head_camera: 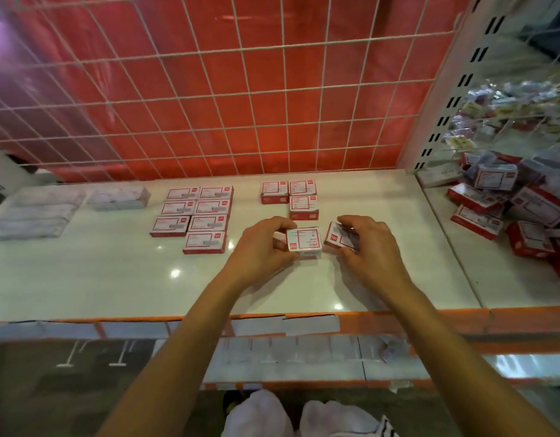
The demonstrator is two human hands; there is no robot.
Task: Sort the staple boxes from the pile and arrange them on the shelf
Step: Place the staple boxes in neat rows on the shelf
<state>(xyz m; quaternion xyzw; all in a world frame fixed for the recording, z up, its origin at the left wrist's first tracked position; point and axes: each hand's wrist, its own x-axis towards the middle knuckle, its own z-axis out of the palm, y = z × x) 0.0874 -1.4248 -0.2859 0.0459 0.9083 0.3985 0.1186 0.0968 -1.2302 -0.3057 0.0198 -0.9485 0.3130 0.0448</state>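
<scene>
Judging by the layout, the sort is partly done. The left staple box (304,242), label up, and the right staple box (337,236), tilted with a red face toward the viewer, are both in hand over the middle of the shelf (114,279). They sit just in front of the smaller placed group. Neither is lined up with a row yet, and it cannot be told whether either one touches the shelf.

Placed so far:
- A block of seven boxes (209,207) lies in two columns, left of centre toward the back edge.
- A group of three boxes (304,203) lies right of centre, close to the back edge.

Outstanding: the pile (499,209) beyond the shelf's right edge holds many boxes lying at all angles. Their count cannot be determined.

The left hand (263,244) grips its box with the thumb on the near side and the fingers curled over the far edge. The right hand (370,244) pinches its box from above, fingers curled. Both forearms reach in across the front edge.

Pale wrapped packs (35,212) lie at the shelf's left end; their labels are illegible.
</scene>
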